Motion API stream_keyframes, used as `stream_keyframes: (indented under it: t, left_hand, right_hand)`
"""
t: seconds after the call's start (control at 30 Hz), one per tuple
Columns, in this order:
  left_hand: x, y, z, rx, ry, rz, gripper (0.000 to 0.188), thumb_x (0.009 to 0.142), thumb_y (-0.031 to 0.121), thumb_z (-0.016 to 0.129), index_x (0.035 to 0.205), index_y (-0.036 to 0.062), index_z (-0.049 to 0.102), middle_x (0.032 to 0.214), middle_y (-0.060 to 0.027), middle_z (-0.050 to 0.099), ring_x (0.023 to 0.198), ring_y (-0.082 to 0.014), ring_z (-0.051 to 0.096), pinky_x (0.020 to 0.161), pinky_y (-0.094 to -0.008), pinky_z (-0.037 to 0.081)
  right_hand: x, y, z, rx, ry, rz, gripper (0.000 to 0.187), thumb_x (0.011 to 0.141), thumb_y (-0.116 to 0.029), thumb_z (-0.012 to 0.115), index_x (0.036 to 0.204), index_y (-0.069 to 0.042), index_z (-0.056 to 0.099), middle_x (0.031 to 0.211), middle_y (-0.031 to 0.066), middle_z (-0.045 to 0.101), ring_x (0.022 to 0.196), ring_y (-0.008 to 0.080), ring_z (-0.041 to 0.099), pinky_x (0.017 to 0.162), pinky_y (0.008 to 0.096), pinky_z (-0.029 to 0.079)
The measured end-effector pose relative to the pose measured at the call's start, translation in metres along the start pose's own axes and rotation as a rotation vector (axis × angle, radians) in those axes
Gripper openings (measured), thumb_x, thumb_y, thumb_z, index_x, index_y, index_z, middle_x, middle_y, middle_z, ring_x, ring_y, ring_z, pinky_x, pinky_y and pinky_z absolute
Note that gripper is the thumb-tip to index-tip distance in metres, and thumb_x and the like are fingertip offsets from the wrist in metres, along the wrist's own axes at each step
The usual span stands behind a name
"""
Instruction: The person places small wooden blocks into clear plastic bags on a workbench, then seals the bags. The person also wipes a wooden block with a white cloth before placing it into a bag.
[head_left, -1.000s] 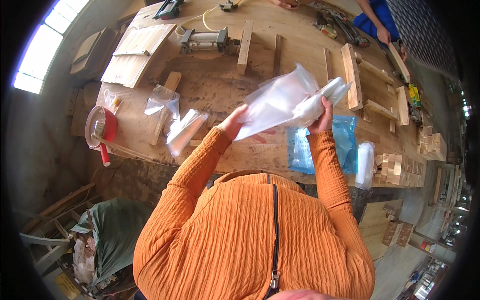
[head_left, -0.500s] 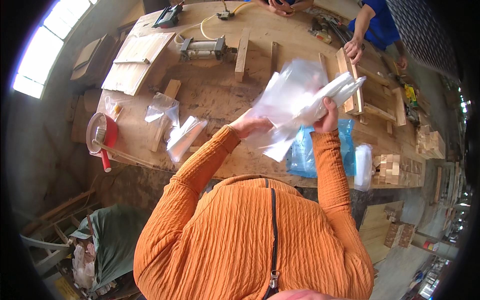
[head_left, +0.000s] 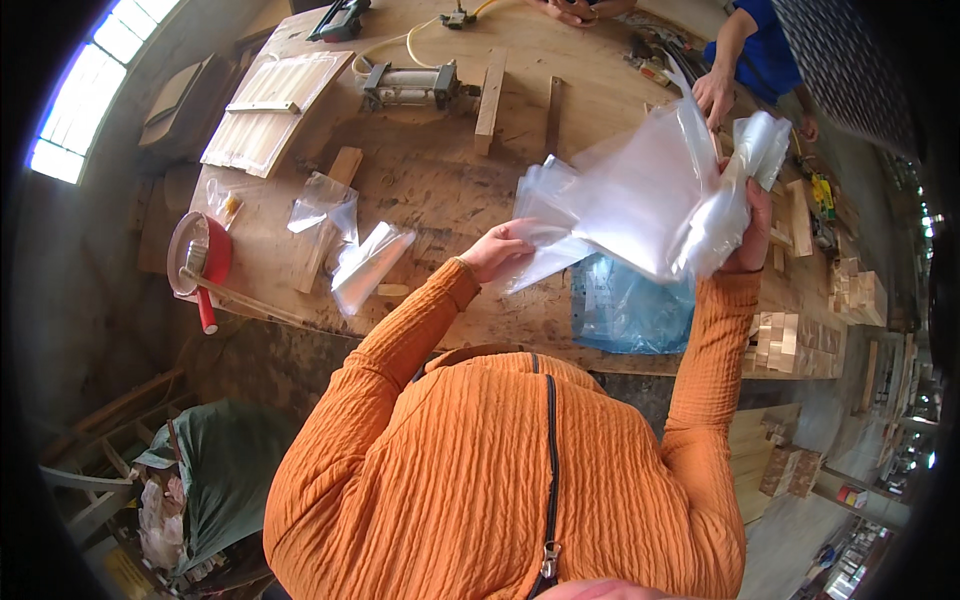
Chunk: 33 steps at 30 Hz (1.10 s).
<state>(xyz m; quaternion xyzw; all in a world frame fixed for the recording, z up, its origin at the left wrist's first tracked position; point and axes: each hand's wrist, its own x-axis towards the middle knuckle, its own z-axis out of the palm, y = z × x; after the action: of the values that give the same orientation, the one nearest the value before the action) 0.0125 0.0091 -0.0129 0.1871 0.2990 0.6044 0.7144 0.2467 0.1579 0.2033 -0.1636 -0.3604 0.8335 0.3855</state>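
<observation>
Clear plastic bags (head_left: 645,200) stretch in a loose, overlapping bunch between my two hands above the table. My left hand (head_left: 498,250) pinches the near-left corner of some of them. The gathered right end is gripped by my right hand (head_left: 752,230), whose fingers are partly covered by the crumpled plastic. Beneath the bunch, a blue plastic bag (head_left: 630,310) lies at the table's near edge. To the left of my left hand rest a folded stack of clear bags (head_left: 370,265) and a crumpled clear bag (head_left: 325,205) on a wooden strip.
A red pot (head_left: 217,262) with a brush sits at the left edge. Farther back are a pneumatic cylinder (head_left: 410,86), a wooden panel (head_left: 275,115) and wooden bars (head_left: 490,100). Stacked wood blocks (head_left: 790,340) stand at right. A co-worker's hand (head_left: 715,95) is at the far right.
My right hand has moved right, drawing its end of the bags away from my left hand. The bags now spread wider between them. My left hand has shifted only slightly.
</observation>
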Motion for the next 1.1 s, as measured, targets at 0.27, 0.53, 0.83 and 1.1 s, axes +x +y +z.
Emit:
stream_keyframes:
  t: [0.27, 0.53, 0.83, 1.1]
  left_hand:
    - [-0.001, -0.013, -0.019, 0.303, 0.031, 0.015, 0.045, 0.083, -0.005, 0.046, 0.128, 0.0029, 0.049, 0.114, -0.0031, 0.058, 0.095, -0.0093, 0.057, 0.086, -0.0241, 0.047]
    - [-0.022, 0.000, -0.013, -0.305, 0.015, -0.196, 0.046, 0.094, 0.033, 0.046, 0.129, 0.0033, 0.046, 0.123, -0.0099, 0.055, 0.110, -0.0205, 0.054, 0.098, -0.0357, 0.041]
    - [-0.010, -0.013, -0.023, 0.132, 0.209, -0.245, 0.033, 0.085, 0.006, 0.057, 0.117, 0.0026, 0.054, 0.102, -0.0065, 0.062, 0.086, -0.0145, 0.062, 0.073, -0.0269, 0.052]
    - [-0.027, -0.022, -0.008, 0.020, 0.006, -0.047, 0.048, 0.086, 0.015, 0.061, 0.129, 0.0026, 0.043, 0.119, -0.0083, 0.055, 0.104, -0.0178, 0.056, 0.086, -0.0323, 0.048]
  right_hand:
    - [0.020, 0.094, -0.006, -0.143, 0.009, 0.414, 0.042, 0.079, -0.029, 0.062, 0.109, 0.000, 0.053, 0.086, 0.0089, 0.060, 0.076, 0.0188, 0.062, 0.064, 0.0325, 0.055]
    - [0.043, 0.197, -0.099, -0.248, 0.387, 0.241, 0.038, 0.071, -0.016, 0.070, 0.101, 0.003, 0.057, 0.084, 0.0084, 0.061, 0.071, 0.0196, 0.061, 0.065, 0.0336, 0.052]
    - [0.038, 0.184, -0.092, -1.043, -0.124, 0.442, 0.040, 0.065, -0.022, 0.074, 0.099, -0.004, 0.064, 0.090, 0.0107, 0.062, 0.082, 0.0239, 0.060, 0.079, 0.0346, 0.050]
    - [0.007, 0.204, -0.067, -1.928, -0.490, 0.014, 0.056, 0.064, -0.021, 0.073, 0.117, -0.015, 0.058, 0.133, 0.0147, 0.039, 0.111, 0.0320, 0.046, 0.097, 0.0430, 0.040]
